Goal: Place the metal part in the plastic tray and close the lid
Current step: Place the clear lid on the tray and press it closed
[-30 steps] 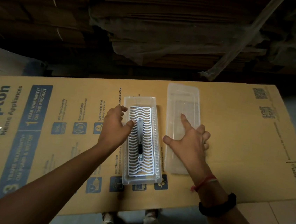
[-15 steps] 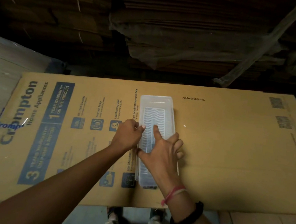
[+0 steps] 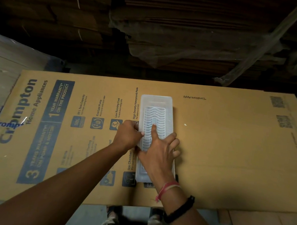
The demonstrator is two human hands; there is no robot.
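Lid is already sitting over the plastic tray mid-cardboard; the metal part shows only dimly underneath. Right hand presses flat, fingers spread; left hand pinches the left edge. Looks like the closing step: next probably press along the rim until it seats.

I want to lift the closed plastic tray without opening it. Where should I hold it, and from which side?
Grip the plastic tray across its two long side walls, near the middle, coming down from above. It is long, narrow and lies flat on the cardboard sheet, so the short span probably fits one hand, and pinching lid and base together should keep it shut.
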